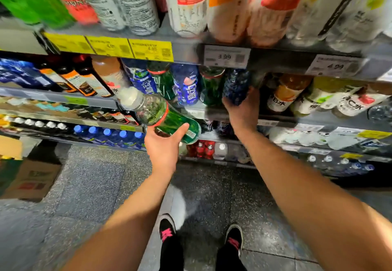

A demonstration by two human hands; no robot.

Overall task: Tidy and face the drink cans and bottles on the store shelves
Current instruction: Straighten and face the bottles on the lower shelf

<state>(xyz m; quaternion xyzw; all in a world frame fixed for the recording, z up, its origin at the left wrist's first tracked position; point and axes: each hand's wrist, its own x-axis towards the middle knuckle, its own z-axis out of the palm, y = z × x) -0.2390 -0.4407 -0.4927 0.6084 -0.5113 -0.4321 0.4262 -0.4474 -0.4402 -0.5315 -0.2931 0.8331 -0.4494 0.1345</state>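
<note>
My left hand (164, 143) grips a green-labelled bottle (163, 115) with a white cap, tilted with the cap up-left, in front of the shelves and clear of them. My right hand (244, 109) reaches into the middle shelf and holds the base of a dark blue bottle (236, 85) standing there. To the left of that bottle stand more green bottles (211, 88) and blue bottles (187, 86) in the same row.
Tall cans (186, 3) line the shelf above, with price tags (226, 57) on its edge. Orange and white-labelled bottles (284, 93) stand right of my right hand. Lower shelves hold blue-capped bottles (108, 134). A cardboard box (27, 177) sits on the floor at left.
</note>
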